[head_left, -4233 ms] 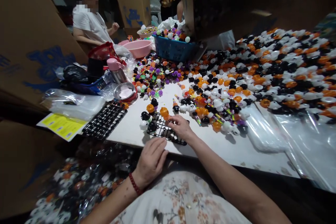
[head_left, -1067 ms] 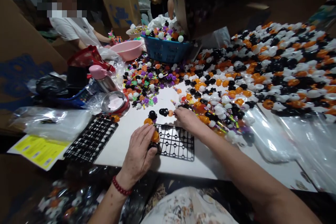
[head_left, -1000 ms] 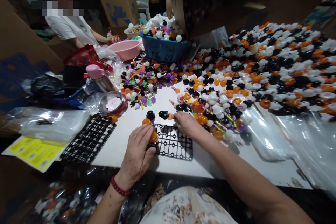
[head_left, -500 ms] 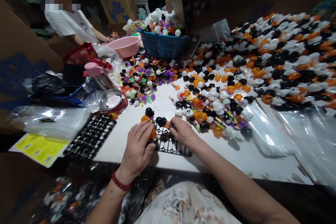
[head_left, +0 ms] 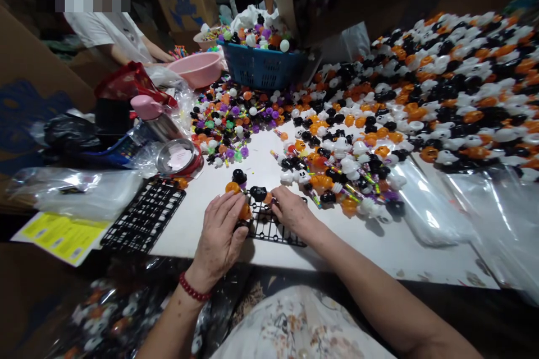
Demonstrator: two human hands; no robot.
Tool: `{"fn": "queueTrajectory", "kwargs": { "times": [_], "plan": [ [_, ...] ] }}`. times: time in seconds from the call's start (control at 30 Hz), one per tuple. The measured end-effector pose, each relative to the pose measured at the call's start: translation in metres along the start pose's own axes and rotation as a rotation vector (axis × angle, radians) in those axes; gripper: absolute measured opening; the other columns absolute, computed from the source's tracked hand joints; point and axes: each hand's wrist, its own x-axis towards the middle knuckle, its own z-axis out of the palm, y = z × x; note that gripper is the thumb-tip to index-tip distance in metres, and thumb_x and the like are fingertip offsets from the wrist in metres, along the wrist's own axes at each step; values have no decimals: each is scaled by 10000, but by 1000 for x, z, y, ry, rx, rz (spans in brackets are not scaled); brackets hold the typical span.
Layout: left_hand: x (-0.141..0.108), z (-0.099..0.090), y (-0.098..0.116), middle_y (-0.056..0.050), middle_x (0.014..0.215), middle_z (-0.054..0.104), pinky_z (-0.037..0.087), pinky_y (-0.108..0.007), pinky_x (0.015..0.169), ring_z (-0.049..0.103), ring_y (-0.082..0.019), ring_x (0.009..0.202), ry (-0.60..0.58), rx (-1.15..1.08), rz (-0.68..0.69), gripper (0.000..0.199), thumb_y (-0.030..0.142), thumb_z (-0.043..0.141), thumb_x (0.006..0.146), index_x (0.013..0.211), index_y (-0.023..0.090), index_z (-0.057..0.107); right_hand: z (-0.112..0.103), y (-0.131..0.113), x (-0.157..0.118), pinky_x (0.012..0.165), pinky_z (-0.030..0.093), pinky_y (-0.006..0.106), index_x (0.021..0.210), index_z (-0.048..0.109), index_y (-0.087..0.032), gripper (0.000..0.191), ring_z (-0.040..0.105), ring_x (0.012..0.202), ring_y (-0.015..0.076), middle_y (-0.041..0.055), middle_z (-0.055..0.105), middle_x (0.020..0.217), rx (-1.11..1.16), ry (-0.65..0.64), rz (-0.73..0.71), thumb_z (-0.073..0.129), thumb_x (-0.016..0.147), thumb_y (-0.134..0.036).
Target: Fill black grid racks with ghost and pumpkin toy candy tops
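One white table [head_left: 269, 157] carries one blue basket [head_left: 261, 67] near one pink basin [head_left: 197, 70]; one black grid [head_left: 273, 231] lies before the person. The left hand [head_left: 221, 235] covers the grid's left end, fingers at two orange toppers [head_left: 245, 212], one black topper [head_left: 239, 176] just beyond; I cannot tell whether it grips any. The right hand [head_left: 291, 208] pinches one black-headed toy [head_left: 257, 193] by its orange end, at the grid's far edge

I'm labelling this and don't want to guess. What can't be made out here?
All in the head view:
Left end of the black grid: covered partly by the left hand.
Right end of the black-headed piece: hidden by the right hand.
Print on the yellow sheet: too small.
Lower contents of the blue basket: behind its wall.
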Motion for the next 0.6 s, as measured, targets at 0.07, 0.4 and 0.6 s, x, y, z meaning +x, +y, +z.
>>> {"fn": "queueTrajectory", "kwargs": {
  "times": [0.07,0.4,0.6],
  "plan": [
    [0,0,0,-141,1424,521,289,-528,1165,402,-282,1380,1,1,0,521,414,321,1029,1492,182,374,0,-1,0,696,398,255,1004,581,-185,79,570,856,167,63,582,1050,-41,-19,-5,524,949,-187],
    [1,1,-1,-144,1418,530,294,-536,1165,407,-285,1381,3,2,5,515,403,332,1025,1485,175,387,-1,-1,1,710,415,255,922,629,-169,61,586,828,165,58,627,973,117,14,44,570,905,-173],
    [1,2,-1,-144,1426,529,306,-542,1163,413,-288,1384,16,-3,-1,518,413,330,1023,1484,186,392,9,-10,18,685,441,242,890,651,-164,97,622,792,172,20,685,837,595,-75,195,645,794,-154]
  ]
}}
